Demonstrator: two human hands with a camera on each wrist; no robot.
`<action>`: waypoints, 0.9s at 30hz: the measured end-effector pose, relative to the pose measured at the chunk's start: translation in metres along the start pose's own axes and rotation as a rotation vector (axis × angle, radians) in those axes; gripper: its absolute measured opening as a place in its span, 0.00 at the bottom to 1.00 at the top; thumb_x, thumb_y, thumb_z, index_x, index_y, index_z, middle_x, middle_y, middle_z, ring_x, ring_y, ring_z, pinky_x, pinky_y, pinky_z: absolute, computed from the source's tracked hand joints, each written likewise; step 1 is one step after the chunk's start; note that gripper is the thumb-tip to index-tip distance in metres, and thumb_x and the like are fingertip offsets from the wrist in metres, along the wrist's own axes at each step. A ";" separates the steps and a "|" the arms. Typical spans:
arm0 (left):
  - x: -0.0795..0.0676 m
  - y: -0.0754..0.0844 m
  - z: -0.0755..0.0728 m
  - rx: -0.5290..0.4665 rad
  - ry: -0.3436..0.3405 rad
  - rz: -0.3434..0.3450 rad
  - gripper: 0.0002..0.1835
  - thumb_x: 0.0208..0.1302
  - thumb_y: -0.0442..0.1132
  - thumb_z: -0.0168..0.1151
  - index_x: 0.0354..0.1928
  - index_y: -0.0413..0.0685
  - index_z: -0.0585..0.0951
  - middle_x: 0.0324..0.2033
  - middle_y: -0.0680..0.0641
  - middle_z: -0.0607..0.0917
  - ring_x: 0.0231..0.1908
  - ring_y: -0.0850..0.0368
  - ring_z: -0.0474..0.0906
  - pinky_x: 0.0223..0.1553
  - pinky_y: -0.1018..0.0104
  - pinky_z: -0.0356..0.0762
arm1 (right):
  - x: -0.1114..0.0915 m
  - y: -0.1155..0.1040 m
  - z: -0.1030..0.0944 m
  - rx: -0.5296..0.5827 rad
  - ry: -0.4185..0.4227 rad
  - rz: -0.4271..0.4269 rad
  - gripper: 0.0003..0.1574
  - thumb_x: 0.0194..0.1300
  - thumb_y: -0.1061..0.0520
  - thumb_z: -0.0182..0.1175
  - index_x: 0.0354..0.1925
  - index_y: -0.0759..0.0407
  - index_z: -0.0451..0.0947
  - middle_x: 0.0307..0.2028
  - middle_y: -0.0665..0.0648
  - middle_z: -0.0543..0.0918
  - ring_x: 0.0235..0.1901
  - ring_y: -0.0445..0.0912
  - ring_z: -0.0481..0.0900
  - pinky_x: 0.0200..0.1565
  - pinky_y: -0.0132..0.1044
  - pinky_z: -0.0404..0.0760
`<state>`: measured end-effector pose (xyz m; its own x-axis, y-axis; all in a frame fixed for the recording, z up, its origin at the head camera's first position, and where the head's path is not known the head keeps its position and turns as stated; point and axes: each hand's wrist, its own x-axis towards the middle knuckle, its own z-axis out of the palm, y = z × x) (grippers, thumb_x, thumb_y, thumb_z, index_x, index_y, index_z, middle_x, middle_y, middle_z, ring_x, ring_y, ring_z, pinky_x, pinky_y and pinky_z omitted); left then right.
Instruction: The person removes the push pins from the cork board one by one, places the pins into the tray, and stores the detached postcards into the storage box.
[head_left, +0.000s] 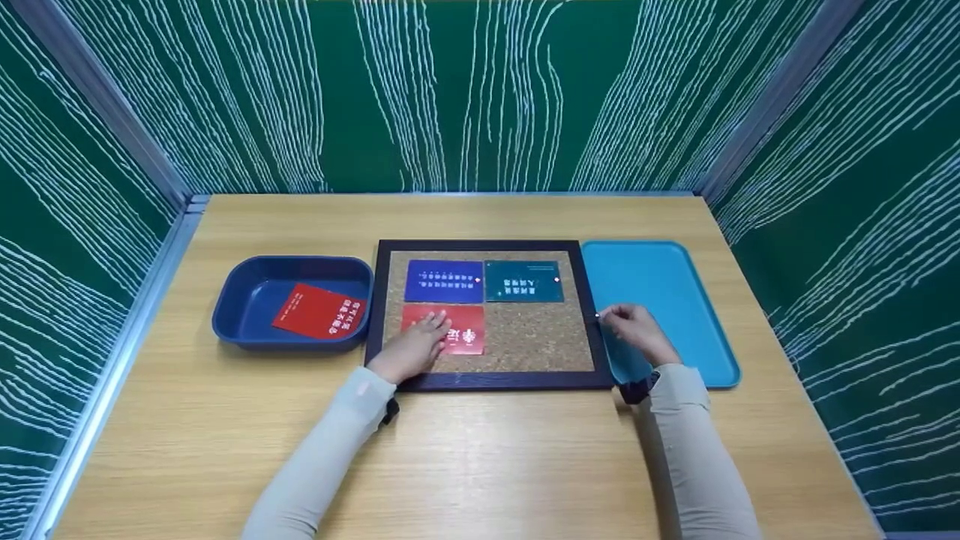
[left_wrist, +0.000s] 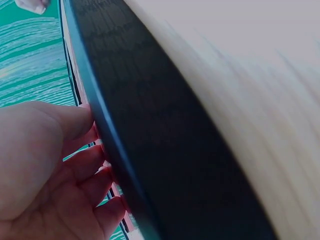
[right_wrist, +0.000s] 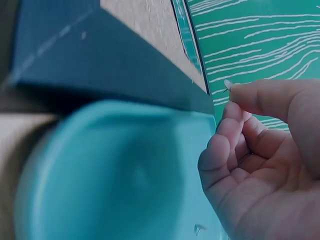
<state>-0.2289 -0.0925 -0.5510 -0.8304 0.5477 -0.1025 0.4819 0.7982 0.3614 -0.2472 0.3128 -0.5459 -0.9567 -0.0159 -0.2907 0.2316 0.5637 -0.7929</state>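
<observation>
My left hand (head_left: 415,347) rests on a red card (head_left: 466,342), fingers spread over its left part and pressing it to the cork board (head_left: 536,337). In the left wrist view the fingers (left_wrist: 95,182) lie past the dark frame edge. Between thumb and index finger, my right hand (head_left: 637,330) pinches a thumbtack (right_wrist: 228,84), held over the boundary of the frame and the turquoise tray (head_left: 660,277). Above the red card, a blue card (head_left: 442,281) and a green card (head_left: 523,281) lie side by side, each with a small tack at its right edge.
A navy basin (head_left: 251,300) stands left of the board, with another red card (head_left: 319,310) leaning inside. The tray adjoins the board's right side; a small tack (right_wrist: 199,229) lies in it. Green walls (head_left: 480,97) with white lines enclose the wooden table (head_left: 480,465).
</observation>
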 end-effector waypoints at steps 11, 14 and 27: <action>0.000 -0.001 0.000 -0.008 -0.010 -0.005 0.25 0.74 0.39 0.47 0.70 0.43 0.63 0.72 0.42 0.60 0.72 0.44 0.55 0.73 0.48 0.54 | -0.001 0.010 -0.014 -0.015 0.026 0.040 0.23 0.73 0.50 0.49 0.52 0.67 0.75 0.41 0.56 0.76 0.36 0.44 0.71 0.37 0.33 0.74; 0.001 -0.002 0.001 0.001 -0.002 0.007 0.25 0.73 0.39 0.47 0.70 0.41 0.64 0.71 0.41 0.61 0.72 0.43 0.56 0.72 0.47 0.56 | -0.002 0.013 -0.020 -0.014 0.031 0.046 0.23 0.73 0.50 0.48 0.52 0.67 0.75 0.42 0.56 0.76 0.36 0.44 0.71 0.37 0.32 0.74; 0.001 -0.002 0.002 0.014 0.007 0.020 0.25 0.73 0.39 0.48 0.69 0.40 0.65 0.71 0.41 0.63 0.71 0.43 0.57 0.71 0.46 0.57 | -0.005 0.022 -0.037 -0.014 0.046 0.084 0.24 0.74 0.49 0.48 0.53 0.68 0.73 0.45 0.58 0.75 0.40 0.46 0.70 0.40 0.32 0.74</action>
<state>-0.2306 -0.0931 -0.5536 -0.8226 0.5616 -0.0887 0.5022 0.7908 0.3499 -0.2436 0.3562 -0.5420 -0.9413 0.0692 -0.3305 0.3087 0.5731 -0.7591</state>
